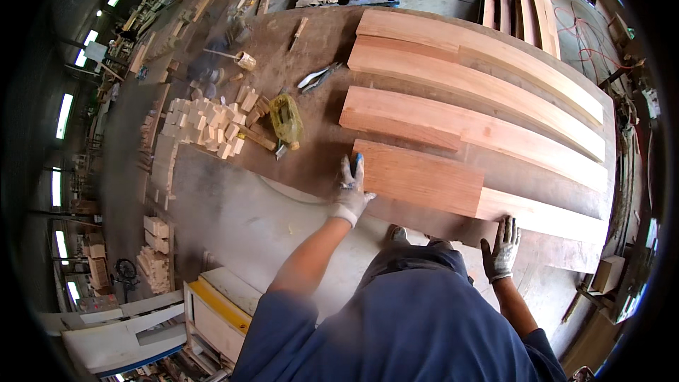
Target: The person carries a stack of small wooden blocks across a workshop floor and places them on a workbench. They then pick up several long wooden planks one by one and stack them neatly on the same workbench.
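Both my hands wear pale, stained work gloves. My left hand (351, 189) rests at the left end of a reddish-brown wooden board (423, 177), its fingers apart and pointing away from me. My right hand (503, 249) has its fingers stretched out against the near edge of a pale board (544, 218). The reddish board and the pale one lie in one row along the near side of a brown worktable (322, 124). Beyond them, more long boards (481, 124) lie in roughly parallel rows, with gaps between. Neither hand is closed round anything.
Left on the table are a heap of small wooden blocks (205, 126), a yellow-green plastic container (285, 120), pliers (318, 78) and a cup with a stick (245, 61). More boards (523, 18) lie beyond the far edge. A white-and-yellow cabinet (219, 308) stands behind me on the left.
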Available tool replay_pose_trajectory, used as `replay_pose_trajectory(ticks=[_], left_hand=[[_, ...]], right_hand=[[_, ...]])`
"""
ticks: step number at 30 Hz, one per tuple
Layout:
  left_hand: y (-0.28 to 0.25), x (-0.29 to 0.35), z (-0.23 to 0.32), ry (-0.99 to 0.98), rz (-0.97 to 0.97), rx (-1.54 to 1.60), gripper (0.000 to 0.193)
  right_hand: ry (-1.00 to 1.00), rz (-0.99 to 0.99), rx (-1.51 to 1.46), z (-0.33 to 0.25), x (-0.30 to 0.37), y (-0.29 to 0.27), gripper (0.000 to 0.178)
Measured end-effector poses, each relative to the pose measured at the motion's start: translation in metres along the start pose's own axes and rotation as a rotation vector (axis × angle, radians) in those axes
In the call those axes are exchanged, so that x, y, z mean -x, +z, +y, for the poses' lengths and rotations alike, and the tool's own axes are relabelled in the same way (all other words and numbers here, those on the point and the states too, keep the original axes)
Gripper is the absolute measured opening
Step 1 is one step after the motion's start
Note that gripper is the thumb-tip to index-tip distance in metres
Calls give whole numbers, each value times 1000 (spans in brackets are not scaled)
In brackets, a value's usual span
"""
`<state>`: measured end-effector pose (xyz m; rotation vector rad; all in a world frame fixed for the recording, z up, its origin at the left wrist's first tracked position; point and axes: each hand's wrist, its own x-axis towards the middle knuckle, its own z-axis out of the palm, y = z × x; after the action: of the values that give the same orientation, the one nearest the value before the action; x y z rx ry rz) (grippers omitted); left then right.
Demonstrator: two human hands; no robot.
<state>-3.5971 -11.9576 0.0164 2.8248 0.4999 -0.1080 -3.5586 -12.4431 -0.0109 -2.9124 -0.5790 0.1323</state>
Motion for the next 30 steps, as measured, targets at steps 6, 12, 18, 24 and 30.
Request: replay_pose_trajectory(ticks=[6,12,18,24,30], left_hand=[[35,-7,-14,144,132,229,132],[-1,23,5,-86,43,257,125],[18,77,14,-174,110,211,106],[119,174,6,-144,-194,-196,85],[244,277,41,7,-762,-176,71]], right_hand=[[152,-116,-56,-32,109,17,88],[584,-334,-240,-37,206,22,67],[1153,-705,-648,-9,289,33,58],[1292,-556,-901,31,366,66,56],[1261,-487,-892,93,438,62,53]])
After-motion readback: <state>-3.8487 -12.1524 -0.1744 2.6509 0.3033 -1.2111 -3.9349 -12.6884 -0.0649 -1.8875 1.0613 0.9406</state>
